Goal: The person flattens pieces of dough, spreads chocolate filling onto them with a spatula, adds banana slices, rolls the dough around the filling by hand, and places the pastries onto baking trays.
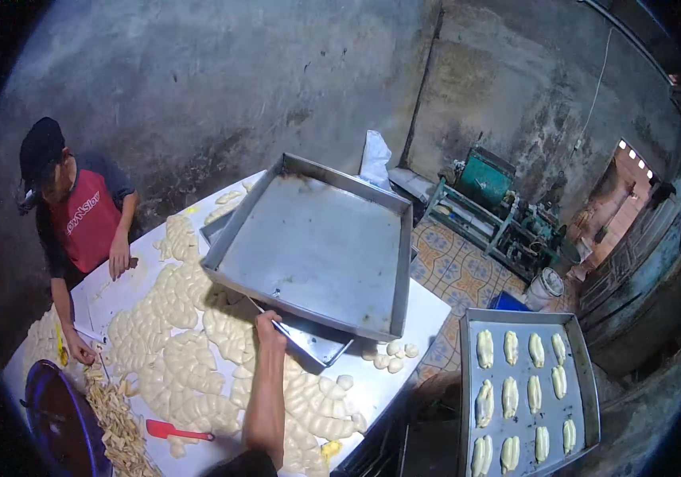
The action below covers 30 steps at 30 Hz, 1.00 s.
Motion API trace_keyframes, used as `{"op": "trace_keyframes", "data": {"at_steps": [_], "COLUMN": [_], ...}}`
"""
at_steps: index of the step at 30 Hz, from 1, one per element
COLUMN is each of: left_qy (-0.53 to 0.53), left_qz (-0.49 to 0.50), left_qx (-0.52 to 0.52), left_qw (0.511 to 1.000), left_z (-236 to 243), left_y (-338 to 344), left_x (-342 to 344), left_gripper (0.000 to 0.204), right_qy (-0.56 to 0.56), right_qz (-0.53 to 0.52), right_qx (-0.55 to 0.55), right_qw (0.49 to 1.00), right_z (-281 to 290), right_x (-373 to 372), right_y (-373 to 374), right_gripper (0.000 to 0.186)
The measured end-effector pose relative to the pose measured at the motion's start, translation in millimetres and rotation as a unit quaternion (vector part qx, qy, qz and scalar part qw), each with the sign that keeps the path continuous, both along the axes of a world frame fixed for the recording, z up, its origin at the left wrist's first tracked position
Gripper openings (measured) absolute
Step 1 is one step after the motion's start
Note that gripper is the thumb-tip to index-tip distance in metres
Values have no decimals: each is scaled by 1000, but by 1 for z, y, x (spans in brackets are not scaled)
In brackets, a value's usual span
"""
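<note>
My left hand [271, 330] reaches up from the lower edge, its fingers closed at the rim of a metal baking tray [309, 343]. That tray lies under a larger-looking empty metal tray [317, 246], which sits askew on top and hides most of what is beneath. Pale shaped dough pieces [189, 362] cover much of the white table [428, 306] left of and below the trays. Several small dough pieces [394, 350] lie by the trays' near right corner. My right hand is out of view.
At the right, a deep tray [587, 381] holds rows of filled dough pieces. A red spatula [177, 432], cut strips [114, 413] and a dark basin [58, 433] are near left. A co-worker [86, 211] stands across the table. Green machinery [488, 183] stands behind.
</note>
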<state>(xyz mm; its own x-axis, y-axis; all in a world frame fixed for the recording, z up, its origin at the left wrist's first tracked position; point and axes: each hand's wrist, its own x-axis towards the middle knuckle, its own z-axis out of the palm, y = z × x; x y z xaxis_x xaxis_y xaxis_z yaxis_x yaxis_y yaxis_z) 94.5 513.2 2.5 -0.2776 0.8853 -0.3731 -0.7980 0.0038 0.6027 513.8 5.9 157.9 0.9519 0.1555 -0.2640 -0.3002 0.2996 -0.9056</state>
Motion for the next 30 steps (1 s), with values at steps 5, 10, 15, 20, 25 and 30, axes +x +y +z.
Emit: {"op": "trace_keyframes", "data": {"at_steps": [5, 10, 15, 20, 25, 30], "left_qy": [-108, -59, 7, 22, 49, 24], "left_qz": [25, 38, 54, 31, 131, 120], "left_qx": [95, 125, 199, 285, 191, 176], "left_qw": [989, 990, 979, 958, 972, 977], "left_z": [135, 246, 291, 301, 310, 296], "left_y": [-20, -47, -50, -43, -82, -77], "left_x": [33, -14, -74, -109, -120, -106], "left_gripper": [29, 38, 36, 39, 23, 27], "right_qy": [14, 144, 141, 162, 201, 205], "right_qz": [25, 40, 226, 275, 362, 474], "right_qx": [62, 196, 278, 266, 244, 172], "right_qw": [998, 969, 923, 910, 877, 839], "right_z": [-34, -89, -102, -143, -112, -176], "right_x": [8, 12, -34, -55, -141, -119], "right_y": [-9, 68, 191, 339, 440, 502], "right_gripper": [14, 10, 10, 47, 36, 33]}}
